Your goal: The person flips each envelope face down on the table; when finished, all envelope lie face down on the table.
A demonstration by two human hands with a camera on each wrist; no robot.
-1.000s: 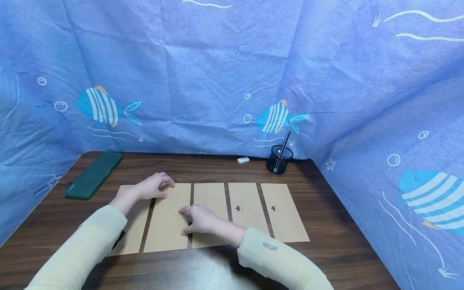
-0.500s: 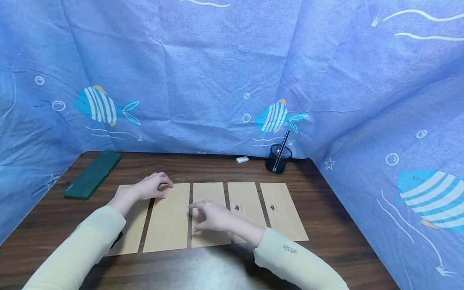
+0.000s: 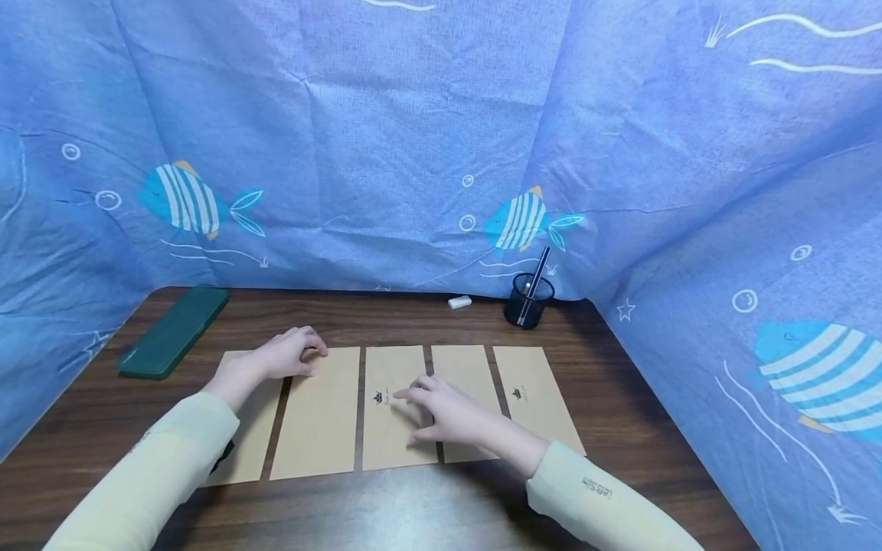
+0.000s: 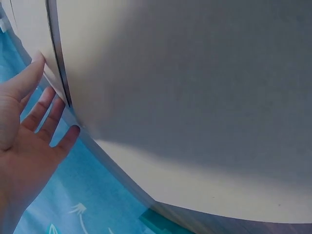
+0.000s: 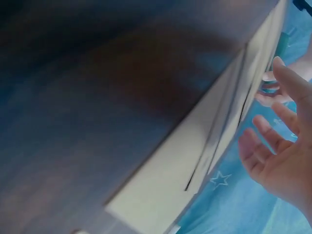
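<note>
Over tan paper sheets (image 3: 320, 428), left hand (image 3: 279, 355) and right hand (image 3: 446, 410), each grip loose, holding nothing, contact unclear

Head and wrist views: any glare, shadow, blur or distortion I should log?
Head: pale glare on the table near the frame's bottom; left wrist: broad shadow across the tan paper, whose lower edge looks bowed; right wrist: the table is dark and blurred.

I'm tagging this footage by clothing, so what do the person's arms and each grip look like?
The left sleeve and right sleeve are pale cream with loose cuffs. Small dark lettering marks the right one, too small to read surely. Something black shows by the left cuff. The left grip and right grip have no gloves.
</note>
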